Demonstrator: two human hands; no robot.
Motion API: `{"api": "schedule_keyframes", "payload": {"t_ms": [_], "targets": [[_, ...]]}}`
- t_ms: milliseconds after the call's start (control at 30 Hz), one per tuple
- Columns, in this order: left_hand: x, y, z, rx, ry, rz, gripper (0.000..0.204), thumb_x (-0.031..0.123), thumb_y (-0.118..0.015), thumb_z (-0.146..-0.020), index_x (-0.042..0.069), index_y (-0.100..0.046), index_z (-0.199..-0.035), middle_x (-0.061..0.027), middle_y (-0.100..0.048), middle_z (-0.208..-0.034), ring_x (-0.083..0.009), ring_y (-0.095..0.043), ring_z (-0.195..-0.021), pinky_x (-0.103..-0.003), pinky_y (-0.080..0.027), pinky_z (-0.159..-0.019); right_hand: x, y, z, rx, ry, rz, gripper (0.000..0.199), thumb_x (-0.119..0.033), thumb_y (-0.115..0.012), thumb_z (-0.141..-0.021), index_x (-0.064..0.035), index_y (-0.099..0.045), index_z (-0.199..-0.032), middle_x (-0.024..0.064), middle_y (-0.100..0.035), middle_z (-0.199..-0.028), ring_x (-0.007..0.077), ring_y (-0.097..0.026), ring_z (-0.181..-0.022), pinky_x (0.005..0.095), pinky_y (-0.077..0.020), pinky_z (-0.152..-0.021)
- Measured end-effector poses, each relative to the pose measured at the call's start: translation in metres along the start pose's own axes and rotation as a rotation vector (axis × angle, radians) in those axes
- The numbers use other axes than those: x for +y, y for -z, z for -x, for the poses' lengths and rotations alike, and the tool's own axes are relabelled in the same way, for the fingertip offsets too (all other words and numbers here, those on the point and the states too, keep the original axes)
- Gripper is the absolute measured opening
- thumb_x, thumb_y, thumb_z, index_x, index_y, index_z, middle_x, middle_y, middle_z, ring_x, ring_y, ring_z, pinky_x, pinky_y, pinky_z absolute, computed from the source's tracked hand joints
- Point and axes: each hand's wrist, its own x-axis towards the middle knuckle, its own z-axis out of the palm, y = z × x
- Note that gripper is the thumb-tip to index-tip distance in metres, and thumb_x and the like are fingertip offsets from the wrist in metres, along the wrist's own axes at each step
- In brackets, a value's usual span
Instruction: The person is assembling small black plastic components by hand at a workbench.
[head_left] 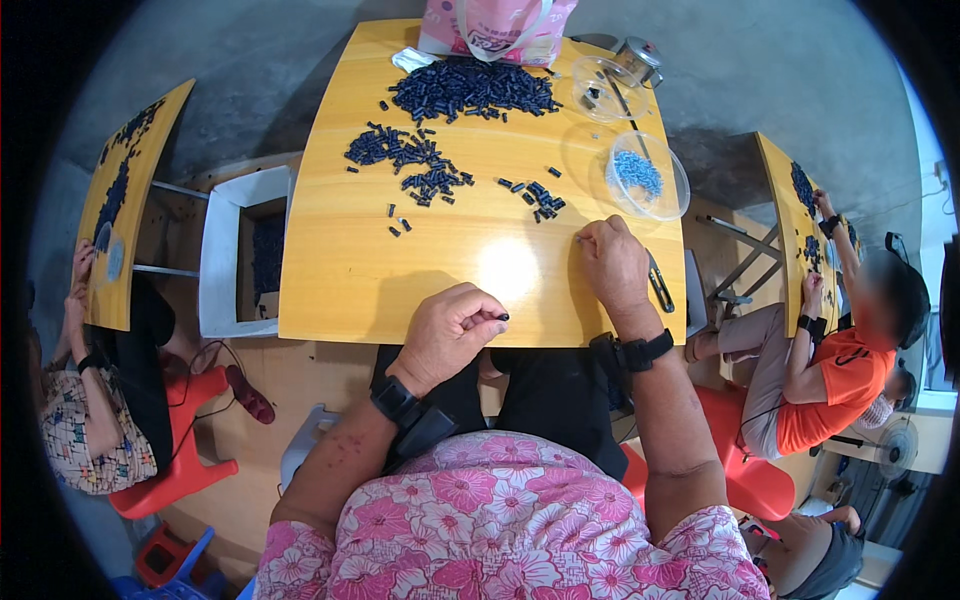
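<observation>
My left hand [447, 335] is closed in a pinch on a small black cylindrical piece [503, 317] near the table's front edge. My right hand [613, 262] rests at the table's right side with thumb and fingers pressed together; whatever they hold is too small or hidden to tell. A small group of dark cylindrical pieces [545, 205] lies just beyond the right hand. Farther off are a loose cluster [415, 165] and a large heap [470, 88] of the same dark pieces. Beside my right wrist lies a black utility knife [659, 284].
A clear plastic bowl [676, 200] of small light blue pieces stands at the right edge. Behind it are another clear container [590, 108], a metal cup [640, 62] and a pink bag [495, 38]. A white-walled box [222, 262] stands left. People work at side tables.
</observation>
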Motion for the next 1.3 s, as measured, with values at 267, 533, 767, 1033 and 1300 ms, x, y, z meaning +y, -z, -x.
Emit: {"api": "schedule_keyframes", "payload": {"t_ms": [267,533,767,1033,1300], "targets": [[-0.003,-0.001,-0.001,0.0,-0.01,-0.002,0.006,0.003,-0.071,-0.081,0.002,-0.065,-0.083,-0.001,-0.056,-0.073,-0.0076,-0.052,-0.063,-0.022,-0.043,-0.059,0.002,0.0,0.005,0.057,-0.016,-0.109,0.006,-0.01,-0.064,-0.082,-0.006,-0.068,-0.083,0.0138,-0.062,-0.081,0.0346,-0.063,-0.075,0.0421,-0.0516,-0.067],[-0.003,-0.001,-0.001,0.006,-0.017,-0.001,0.006,0.001,-0.071,-0.081,0.003,-0.067,-0.085,-0.0013,-0.058,-0.074,-0.0075,-0.054,-0.064,-0.022,-0.045,-0.059,0.016,-0.002,0.016,0.168,-0.019,-0.245,0.005,-0.013,-0.064,-0.081,-0.0089,-0.067,-0.08,0.0123,-0.06,-0.08,0.035,-0.063,-0.075,0.0434,-0.0499,-0.063],[-0.005,-0.002,0.0,0.005,-0.011,-0.002,0.007,0.0,-0.071,-0.08,0.003,-0.067,-0.085,-0.0015,-0.058,-0.075,-0.0075,-0.055,-0.064,-0.022,-0.045,-0.059,-0.004,0.006,0.015,0.13,0.061,-0.202,0.006,-0.011,-0.071,-0.078,-0.0062,-0.071,-0.082,0.0106,-0.061,-0.078,0.0295,-0.063,-0.071,0.0379,-0.0504,-0.064],[-0.002,-0.002,-0.001,0.011,-0.016,-0.009,0.007,0.0,-0.07,-0.08,0.003,-0.066,-0.084,-0.0015,-0.058,-0.074,-0.0082,-0.054,-0.064,-0.022,-0.044,-0.06,-0.015,0.003,0.015,0.128,0.08,-0.091,0.009,-0.013,-0.063,-0.073,-0.0117,-0.061,-0.064,0.008,-0.058,-0.07,0.0286,-0.061,-0.071,0.0405,-0.0523,-0.059],[-0.002,-0.001,0.0,0.008,-0.014,-0.01,0.005,0.002,-0.07,-0.081,0.003,-0.065,-0.083,-0.0012,-0.056,-0.073,-0.0082,-0.052,-0.063,-0.023,-0.043,-0.059,-0.019,0.002,0.023,0.052,0.079,-0.119,0.004,-0.008,-0.066,-0.08,-0.0076,-0.07,-0.081,0.0106,-0.063,-0.082,0.0308,-0.064,-0.073,0.0381,-0.0521,-0.065]]}}
